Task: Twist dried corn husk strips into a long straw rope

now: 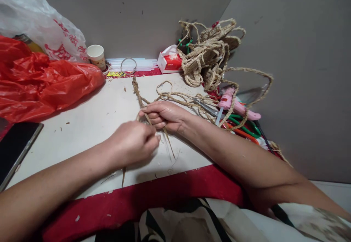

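A braided straw cord runs across the white board toward me, and its loose strands reach my hands. My right hand is closed on the strands, thumb and forefinger pinching where the braid ends. One pointed strand sticks out below it. Just to the left and nearer me, my left hand is curled with its back up, closed round a strand. The tip of a strand shows beneath this hand. What lies inside its fingers is mostly hidden.
A heap of braided straw rope lies at the back right, beside a pink glue gun and green-handled scissors. A tissue pack, paper cup, and clear sticks line the back. Left are a red bag and phone.
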`<act>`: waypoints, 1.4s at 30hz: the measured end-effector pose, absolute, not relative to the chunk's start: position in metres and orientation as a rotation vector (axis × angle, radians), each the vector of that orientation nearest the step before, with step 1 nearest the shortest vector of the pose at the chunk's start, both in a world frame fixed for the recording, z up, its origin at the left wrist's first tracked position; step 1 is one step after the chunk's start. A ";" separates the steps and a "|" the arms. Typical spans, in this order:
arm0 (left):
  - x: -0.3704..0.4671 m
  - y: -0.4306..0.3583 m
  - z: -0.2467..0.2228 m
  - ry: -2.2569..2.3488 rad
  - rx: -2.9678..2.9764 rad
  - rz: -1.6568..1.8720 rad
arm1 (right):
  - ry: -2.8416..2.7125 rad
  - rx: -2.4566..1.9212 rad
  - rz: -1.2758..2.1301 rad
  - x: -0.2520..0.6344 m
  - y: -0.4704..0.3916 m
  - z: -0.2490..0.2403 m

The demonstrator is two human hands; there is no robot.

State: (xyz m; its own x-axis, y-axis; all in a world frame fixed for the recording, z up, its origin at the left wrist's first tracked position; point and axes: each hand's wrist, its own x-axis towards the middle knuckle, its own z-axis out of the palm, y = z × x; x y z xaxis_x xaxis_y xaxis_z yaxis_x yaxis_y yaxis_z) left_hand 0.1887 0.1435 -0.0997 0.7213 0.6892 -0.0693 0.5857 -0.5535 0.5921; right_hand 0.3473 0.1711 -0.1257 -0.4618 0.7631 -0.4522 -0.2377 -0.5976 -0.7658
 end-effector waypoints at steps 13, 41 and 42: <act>0.187 0.192 -0.119 0.990 1.219 0.454 | -1.007 -1.084 2.133 0.352 0.177 -0.126; 0.188 0.187 -0.125 1.042 1.279 0.513 | -2.384 -1.588 0.652 0.341 0.147 -0.099; 0.188 0.186 -0.124 1.033 1.247 0.518 | -2.408 -1.603 0.620 0.338 0.144 -0.101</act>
